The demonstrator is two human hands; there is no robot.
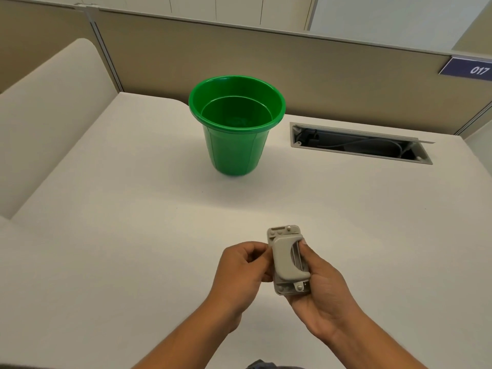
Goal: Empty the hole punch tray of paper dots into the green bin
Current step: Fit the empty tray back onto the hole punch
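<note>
A grey hole punch [288, 259] is held just above the white desk near its front edge, its lever side up. My right hand [322, 291] cups it from the right and underneath. My left hand [241, 270] pinches its left edge with the fingertips. The tray under the punch is hidden from view. A green bin [234, 145] stands upright and open at the middle back of the desk, well beyond both hands. I see no paper dots.
The white desk [119, 209] spreads out on all sides. An open cable slot [359, 142] with wires lies at the back right, beside the bin. Beige partition panels [319, 75] close off the back, with a blue "017" label [468, 69]. A raised cream ledge [53, 115] runs along the left.
</note>
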